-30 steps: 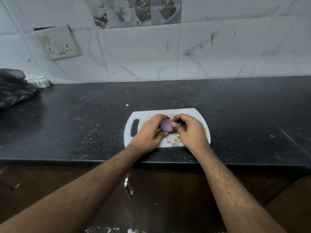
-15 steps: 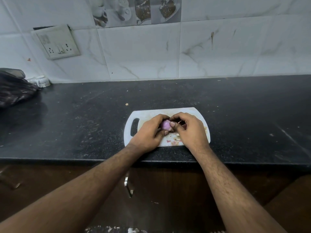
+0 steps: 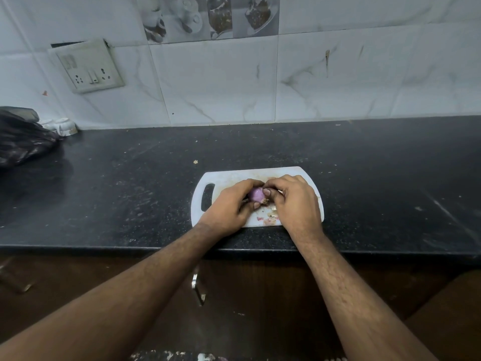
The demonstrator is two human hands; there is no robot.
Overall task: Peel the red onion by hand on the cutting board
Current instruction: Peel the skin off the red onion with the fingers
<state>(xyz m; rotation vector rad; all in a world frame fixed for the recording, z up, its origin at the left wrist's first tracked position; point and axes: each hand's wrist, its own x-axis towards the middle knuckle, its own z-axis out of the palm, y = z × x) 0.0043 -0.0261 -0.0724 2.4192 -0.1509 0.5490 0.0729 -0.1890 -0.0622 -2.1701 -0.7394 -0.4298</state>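
Centrally, white cutting board [image 3: 223, 178] on black counter [image 3: 364, 165], left hand [image 3: 229, 207] and right hand [image 3: 294, 201] gripping onion [image 3: 256, 194]

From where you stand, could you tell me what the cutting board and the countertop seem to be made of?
The cutting board looks like white plastic: thin, matte, stained, with a moulded handle slot. The countertop appears to be polished black stone, perhaps granite: fine pale speckles and a dull sheen, though a laminate imitation cannot be ruled out.

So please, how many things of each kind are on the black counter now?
Cutting board: 1
Red onion, held in both hands' grip: 1
Black bag: 1
Small white cup: 1
Total: 4
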